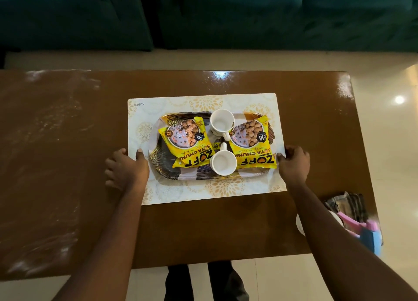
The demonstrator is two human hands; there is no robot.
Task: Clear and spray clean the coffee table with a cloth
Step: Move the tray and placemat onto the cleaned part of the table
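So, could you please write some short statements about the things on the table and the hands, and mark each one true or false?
1. Two white mugs stand on the tray. True.
2. Both mugs are full of coffee. False: both look empty inside.
3. Two yellow packets lie on the tray. True.
4. The tray sits directly on the bare table. False: a patterned placemat lies between them.
5. The right hand holds the cloth. False: the cloth lies near the table's right edge, and the right hand grips the placemat's right edge.
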